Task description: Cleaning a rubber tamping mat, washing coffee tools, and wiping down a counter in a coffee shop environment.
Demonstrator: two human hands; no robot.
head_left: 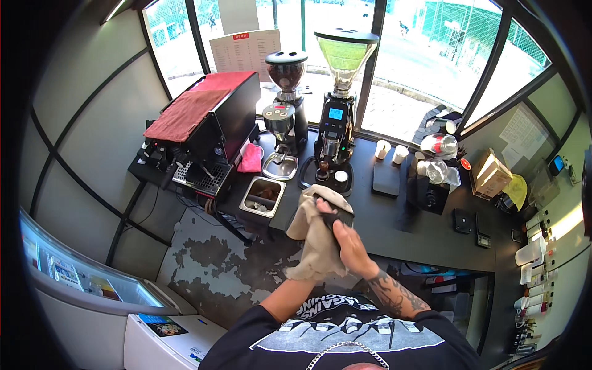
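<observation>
A beige cloth (313, 243) hangs over my left hand, which it mostly hides; my left forearm (290, 300) runs up beneath it. My right hand (353, 246), below a tattooed forearm, closes round a black object (333, 218) against the cloth. Its exact kind is hard to make out, as fingers and cloth cover much of it. Just beyond both hands, a tamper (322, 169) and a small white cup (340, 177) stand on a dark tray under the black coffee grinder (335, 126). To their left is a steel bin (263, 197) with brown coffee grounds inside.
A second grinder (287, 117) stands left of the black one, beside an espresso machine (216, 117) topped with red cloths. A pink cloth (250, 158) lies near it. Rightward on the counter (394, 225) are paper cups (382, 149), a black scale (386, 179) and a cardboard box (491, 174).
</observation>
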